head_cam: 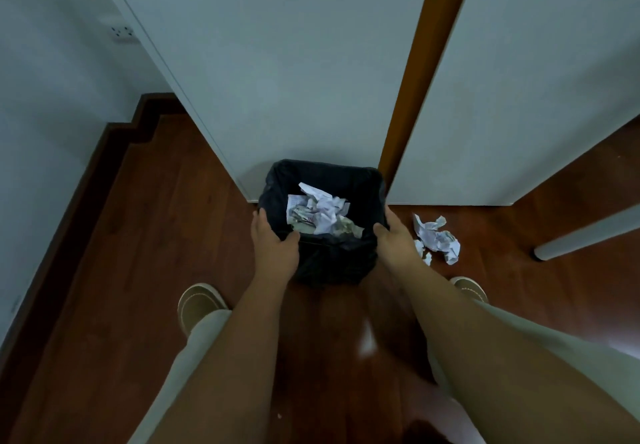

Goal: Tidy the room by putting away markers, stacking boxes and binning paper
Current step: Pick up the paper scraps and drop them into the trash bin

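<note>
Gripping the bin [323, 263] rim with both the left hand [275, 241] and right hand [394, 237], thumbs hooked inside, the person was mid paper-binning; the crumpled paper [437, 238] on the floor [145, 235] looked next

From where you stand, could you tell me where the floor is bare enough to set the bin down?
Bare wood floor lies left of the bin, towards the skirting. Right of it is crowded: crumpled paper beside the right hand, then a table leg.

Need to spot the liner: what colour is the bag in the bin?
Black bin bag, clearest in the head view; both hands grip its rim.
</note>
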Demonstrator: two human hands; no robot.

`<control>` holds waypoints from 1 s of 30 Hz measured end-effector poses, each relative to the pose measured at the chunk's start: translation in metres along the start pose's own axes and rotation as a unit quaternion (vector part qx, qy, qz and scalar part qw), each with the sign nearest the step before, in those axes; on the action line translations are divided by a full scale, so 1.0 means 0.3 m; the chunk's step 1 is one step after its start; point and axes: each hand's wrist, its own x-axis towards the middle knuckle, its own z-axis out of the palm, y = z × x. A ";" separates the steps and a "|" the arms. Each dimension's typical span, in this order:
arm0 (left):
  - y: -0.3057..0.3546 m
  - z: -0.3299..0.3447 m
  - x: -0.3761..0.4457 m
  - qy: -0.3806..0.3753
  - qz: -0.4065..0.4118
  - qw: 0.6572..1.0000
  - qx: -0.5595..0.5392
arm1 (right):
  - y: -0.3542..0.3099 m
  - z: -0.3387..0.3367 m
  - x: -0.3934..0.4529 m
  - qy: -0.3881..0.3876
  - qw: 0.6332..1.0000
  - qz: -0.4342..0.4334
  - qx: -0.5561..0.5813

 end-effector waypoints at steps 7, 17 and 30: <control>-0.049 -0.029 -0.030 0.137 -0.082 0.970 -0.184 | -0.012 0.100 0.072 -0.072 0.972 0.033 0.222; -0.168 0.353 -0.198 0.022 -0.138 0.987 -0.075 | 0.272 -0.208 0.138 0.127 0.982 0.127 0.063; -0.148 0.849 -0.074 -0.274 0.028 0.936 0.218 | 0.552 -0.542 0.361 0.008 0.948 0.128 -0.290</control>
